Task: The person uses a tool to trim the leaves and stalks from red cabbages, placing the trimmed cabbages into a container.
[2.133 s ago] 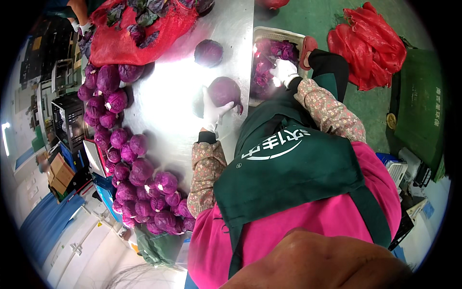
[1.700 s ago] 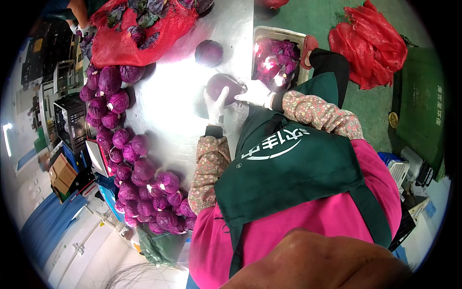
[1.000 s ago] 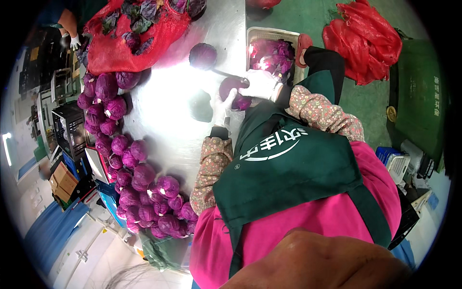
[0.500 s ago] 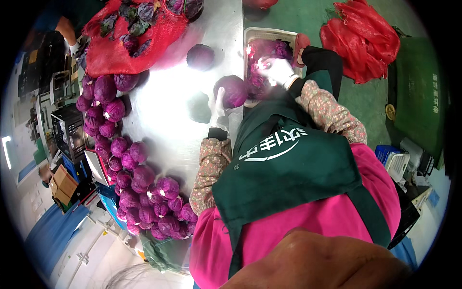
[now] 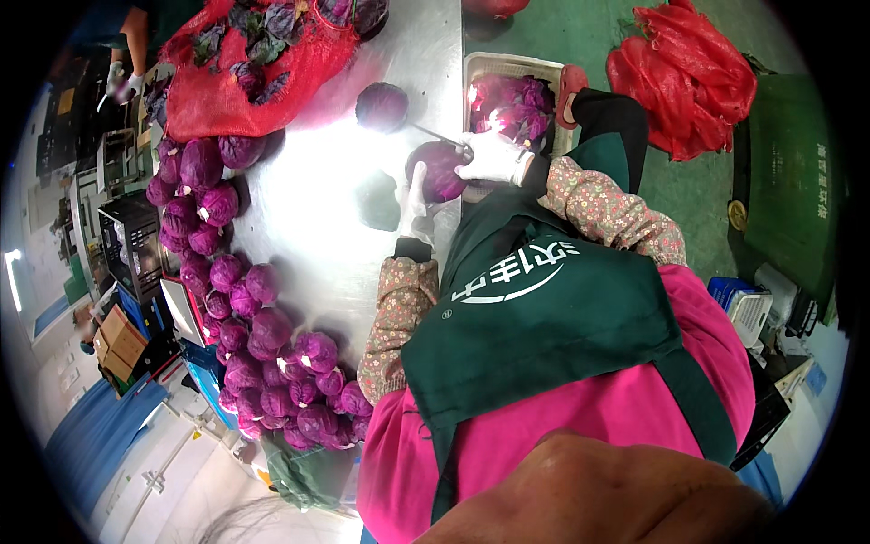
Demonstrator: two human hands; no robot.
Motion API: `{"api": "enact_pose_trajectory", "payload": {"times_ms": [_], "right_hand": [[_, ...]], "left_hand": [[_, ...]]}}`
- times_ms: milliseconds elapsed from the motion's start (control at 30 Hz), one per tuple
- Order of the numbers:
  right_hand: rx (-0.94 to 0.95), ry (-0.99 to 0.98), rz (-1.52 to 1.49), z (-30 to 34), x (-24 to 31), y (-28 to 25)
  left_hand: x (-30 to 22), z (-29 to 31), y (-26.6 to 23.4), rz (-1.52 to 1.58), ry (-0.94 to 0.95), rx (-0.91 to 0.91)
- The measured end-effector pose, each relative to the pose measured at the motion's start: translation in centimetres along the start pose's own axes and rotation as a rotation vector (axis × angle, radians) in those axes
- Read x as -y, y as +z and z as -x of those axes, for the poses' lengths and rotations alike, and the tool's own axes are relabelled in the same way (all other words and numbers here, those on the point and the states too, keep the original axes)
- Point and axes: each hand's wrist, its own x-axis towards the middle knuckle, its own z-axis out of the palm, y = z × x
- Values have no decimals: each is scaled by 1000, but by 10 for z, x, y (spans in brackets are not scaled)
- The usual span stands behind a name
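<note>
A round, purple-red cabbage [image 5: 439, 172] is held at the right-hand edge of a shiny metal tabletop [image 5: 313, 213], just in front of the person's lap; whether its underside rests on the metal cannot be told. It looks dense and firm, probably weighty for its size, with smooth leaves that could slide under a glove and outer layers that would likely tear if pinched. A broad, cupped hold on the side and below, away from the blade, should suit it best.

The white-gloved left hand [image 5: 414, 205] has its fingers curved around the cabbage's near left side, thumb showing against the front. The right hand [image 5: 496, 159], also gloved, is closed on a knife [image 5: 438, 135] and appears to touch the cabbage's right side. The slim blade points left, along the cabbage's far side.

Beyond the blade tip, a second cabbage [image 5: 381, 107] sits alone on the tabletop. To the right, on the green floor [image 5: 564, 32], a pale plastic crate [image 5: 521, 58] holds loose purple leaves [image 5: 512, 102].

Farther out, a long cluster of cabbages [image 5: 267, 334] lines the tabletop's left side, below a red mesh sack [image 5: 240, 104] topped with dark leaves. A red mesh bundle [image 5: 684, 86] lies at upper right. At upper left, a co-worker's gloved hands [image 5: 132, 83] are partly visible.
</note>
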Motion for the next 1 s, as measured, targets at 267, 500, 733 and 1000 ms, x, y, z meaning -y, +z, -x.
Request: {"api": "enact_pose_trajectory", "payload": {"times_ms": [267,500,733,1000], "right_hand": [[-71,-23,40,5,8,3],[-259,44,39,-6,-19,20],[-553,421,151,-36,-120,1],[-553,-21,96,20,-95,1]], "left_hand": [[0,-2,0,-47,14,-44],[-9,13,13,24,-6,-53],[-8,31,38,316,-251,-39],[-2,29,25,616,-305,-118]]}}
